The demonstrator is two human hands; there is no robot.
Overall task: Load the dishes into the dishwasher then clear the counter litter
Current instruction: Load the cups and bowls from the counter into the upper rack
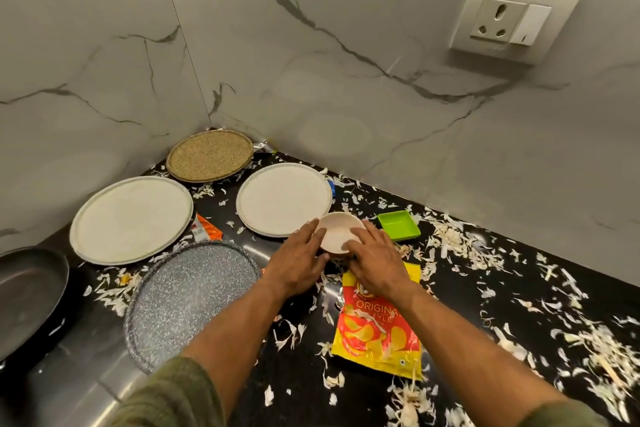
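Note:
A small pale pink bowl (337, 230) sits on the black counter (485, 305) between both hands. My left hand (299, 262) presses its left side and my right hand (375, 258) lies over its right rim, fingers spread. Behind the bowl lies a white plate (282, 198). A second white plate (130, 218) lies to the left, a grey speckled plate (183, 302) in front of it, and a tan speckled plate (209, 156) in the corner. A small green square dish (398, 225) sits right of the bowl. A yellow and red chip bag (377, 333) lies under my right wrist.
White peelings (460, 243) are strewn over the counter, thickest at the right. A dark pan (29, 291) sits at the left edge. An orange wrapper (206, 232) peeks out between the plates. Marble walls meet in the corner, with a wall socket (512, 19) at upper right.

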